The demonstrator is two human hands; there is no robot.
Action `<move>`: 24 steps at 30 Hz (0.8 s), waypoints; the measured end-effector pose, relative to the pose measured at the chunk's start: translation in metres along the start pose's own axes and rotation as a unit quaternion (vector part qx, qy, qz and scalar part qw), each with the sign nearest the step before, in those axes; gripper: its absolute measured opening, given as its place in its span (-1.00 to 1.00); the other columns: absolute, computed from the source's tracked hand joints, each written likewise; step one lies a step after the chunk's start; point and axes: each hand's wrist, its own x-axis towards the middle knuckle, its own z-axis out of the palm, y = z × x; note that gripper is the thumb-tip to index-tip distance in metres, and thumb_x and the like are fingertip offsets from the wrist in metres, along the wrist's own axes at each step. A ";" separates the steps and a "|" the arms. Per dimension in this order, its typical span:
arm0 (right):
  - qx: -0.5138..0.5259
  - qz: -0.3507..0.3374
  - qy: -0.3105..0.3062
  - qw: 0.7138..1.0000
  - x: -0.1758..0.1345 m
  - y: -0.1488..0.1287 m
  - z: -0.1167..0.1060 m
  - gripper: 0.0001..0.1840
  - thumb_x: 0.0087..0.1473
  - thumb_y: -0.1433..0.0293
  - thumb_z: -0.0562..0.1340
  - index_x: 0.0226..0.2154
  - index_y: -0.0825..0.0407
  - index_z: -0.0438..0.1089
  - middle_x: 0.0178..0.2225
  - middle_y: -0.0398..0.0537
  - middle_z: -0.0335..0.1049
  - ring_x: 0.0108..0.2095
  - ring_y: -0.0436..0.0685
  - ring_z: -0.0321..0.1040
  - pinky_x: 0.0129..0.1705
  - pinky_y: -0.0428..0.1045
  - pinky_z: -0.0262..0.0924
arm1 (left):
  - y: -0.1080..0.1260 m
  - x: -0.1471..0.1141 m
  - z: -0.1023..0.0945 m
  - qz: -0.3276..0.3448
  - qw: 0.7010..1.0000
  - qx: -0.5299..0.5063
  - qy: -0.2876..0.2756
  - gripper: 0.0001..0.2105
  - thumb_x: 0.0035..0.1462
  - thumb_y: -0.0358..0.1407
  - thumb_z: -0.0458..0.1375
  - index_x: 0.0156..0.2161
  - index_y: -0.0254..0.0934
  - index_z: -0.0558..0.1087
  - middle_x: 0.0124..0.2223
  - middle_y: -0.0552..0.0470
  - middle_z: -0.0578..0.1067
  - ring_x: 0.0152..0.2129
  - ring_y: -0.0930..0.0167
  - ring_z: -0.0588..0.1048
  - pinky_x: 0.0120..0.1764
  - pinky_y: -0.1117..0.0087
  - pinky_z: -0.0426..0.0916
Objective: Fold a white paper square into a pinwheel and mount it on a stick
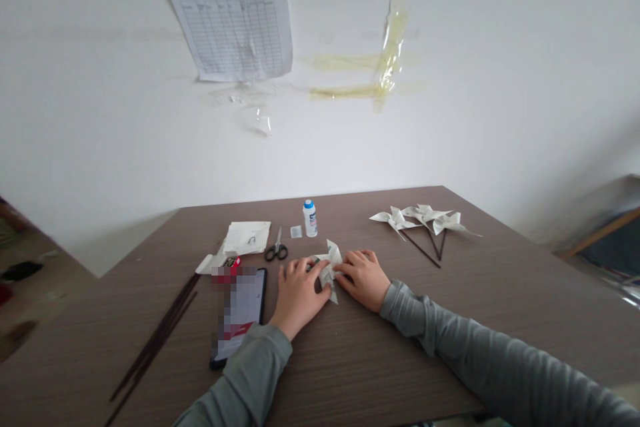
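Note:
Between my two hands a white paper pinwheel [332, 255] lies on the table, its blades sticking up and down from the middle. My left hand [300, 297] holds its left side, thumb and fingers closed on the paper. From the right, my right hand [367, 280] grips it with curled fingertips. The fingers cover part of the pinwheel's centre and side blades. Just beyond my left hand lie black-handled scissors [277, 250], and a white glue bottle with a blue cap [311, 220] stands upright behind the pinwheel.
Several paper sheets [247, 237] and a small red box [230, 263] lie at the left, near a phone [240, 317]. Thin dark sticks [160, 333] stretch along the left side. Three pinwheels on sticks [425, 215] rest at the back right. A wall [475, 113] rises behind the table.

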 end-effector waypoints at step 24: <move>0.007 0.012 -0.024 1.000 0.001 -0.004 -0.008 -0.64 0.71 0.30 0.42 0.37 -0.22 0.84 0.18 0.12 0.78 0.29 0.41 0.62 0.57 0.39 0.31 | 0.002 -0.002 -0.001 -0.008 0.999 -0.023 0.024 -0.48 0.45 -0.26 0.58 0.44 0.10 0.85 0.44 -0.26 0.68 0.46 -0.15 0.62 0.65 -0.37 0.45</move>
